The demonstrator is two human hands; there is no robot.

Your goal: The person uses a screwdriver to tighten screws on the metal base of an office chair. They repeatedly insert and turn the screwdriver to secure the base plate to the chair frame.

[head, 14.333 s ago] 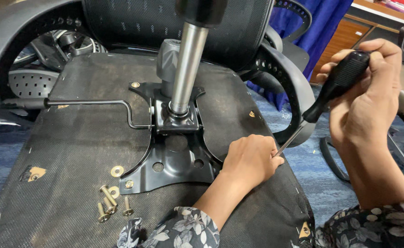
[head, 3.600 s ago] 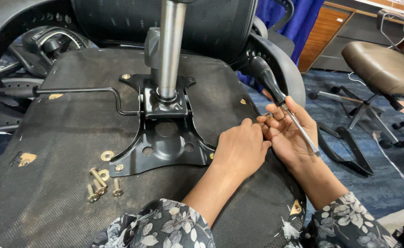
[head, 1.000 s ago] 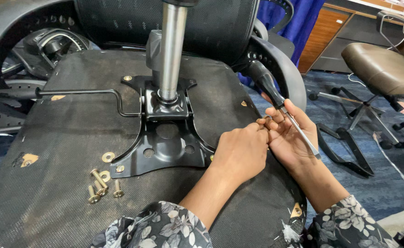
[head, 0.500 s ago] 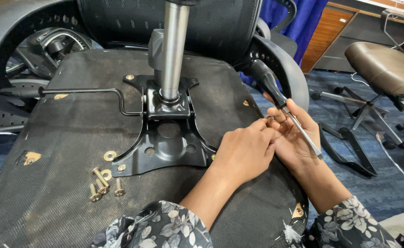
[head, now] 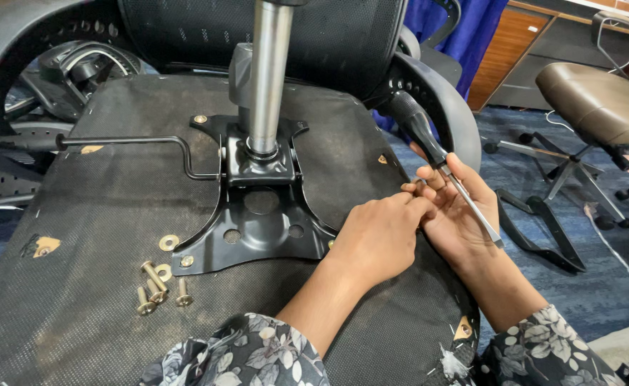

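Observation:
An upturned office chair seat [head: 114,300] lies before me, with a black metal mechanism plate [head: 257,229] and a steel gas cylinder [head: 268,78] bolted to its underside. My right hand [head: 461,221] is palm up beside the seat's right edge. A black-handled screwdriver [head: 429,146] lies across its fingers, shaft pointing down-right. My left hand [head: 379,239] rests on the seat by the plate's right corner. Its fingertips pinch at the fingers of my right hand, and anything between them is hidden.
Several brass bolts [head: 158,284] and a washer [head: 169,242] lie loose on the seat left of the plate. A bent black lever rod [head: 135,141] runs left from the mechanism. A brown chair [head: 600,100] and a black chair base [head: 543,214] stand on the blue carpet at right.
Earlier my right hand held the screwdriver up with its tip at the plate's corner. It has since come down beside my left hand, the tool across its fingers. Over the last second, almost nothing moved.

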